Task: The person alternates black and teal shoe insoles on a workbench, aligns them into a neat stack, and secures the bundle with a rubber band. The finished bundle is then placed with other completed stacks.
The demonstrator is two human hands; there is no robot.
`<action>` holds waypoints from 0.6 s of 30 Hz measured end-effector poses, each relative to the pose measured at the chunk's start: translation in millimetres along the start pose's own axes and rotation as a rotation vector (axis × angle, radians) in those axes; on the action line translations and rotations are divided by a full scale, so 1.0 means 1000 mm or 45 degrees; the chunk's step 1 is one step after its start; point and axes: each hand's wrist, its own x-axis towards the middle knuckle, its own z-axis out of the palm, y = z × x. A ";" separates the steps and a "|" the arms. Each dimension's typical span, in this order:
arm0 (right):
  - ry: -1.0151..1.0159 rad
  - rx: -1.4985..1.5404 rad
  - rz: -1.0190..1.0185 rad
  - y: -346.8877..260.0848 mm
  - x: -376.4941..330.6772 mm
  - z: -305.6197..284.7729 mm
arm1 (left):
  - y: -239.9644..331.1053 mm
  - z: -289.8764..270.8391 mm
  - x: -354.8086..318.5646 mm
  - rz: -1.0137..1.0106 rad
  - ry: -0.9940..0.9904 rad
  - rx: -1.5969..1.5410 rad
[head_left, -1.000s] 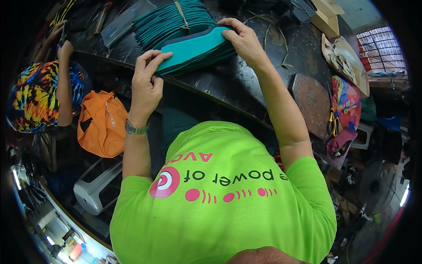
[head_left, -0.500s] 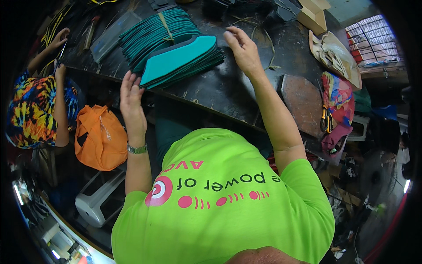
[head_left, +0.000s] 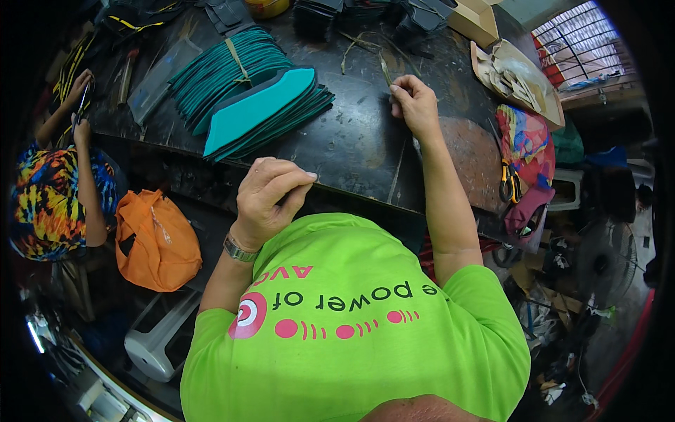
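My right hand (head_left: 416, 104) is over the dark table, pinching one end of a thin tan tie strip (head_left: 384, 69) between thumb and fingers. The rest of the strip trails away across the tabletop. My left hand (head_left: 271, 195), with a watch on its wrist, hovers at the table's near edge, fingers curled in toward the thumb and nothing visible in them. Beyond it lies a stack of teal, shoe-part-shaped pieces (head_left: 264, 105) with dark edges. Behind that, a bundle of similar teal pieces (head_left: 204, 81) is bound by a tan strip (head_left: 235, 60).
At left, a person in a patterned shirt (head_left: 56, 197) holds scissors (head_left: 84, 98). An orange bag (head_left: 158, 243) hangs below the table edge. Rightward are a brown board (head_left: 467, 158), orange-handled scissors (head_left: 509, 183), colourful cloth (head_left: 524, 133) and a cardboard box (head_left: 474, 20). Black pieces (head_left: 316, 15) sit far back.
My left hand has left the teal stack's side, moving right and nearer, its fingers curling. My right hand has moved right and down from beside the stack and taken hold of the tie strip.
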 end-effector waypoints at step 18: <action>-0.069 -0.588 -0.293 -0.011 -0.032 -0.002 | -0.035 -0.073 0.062 -0.366 -0.376 0.662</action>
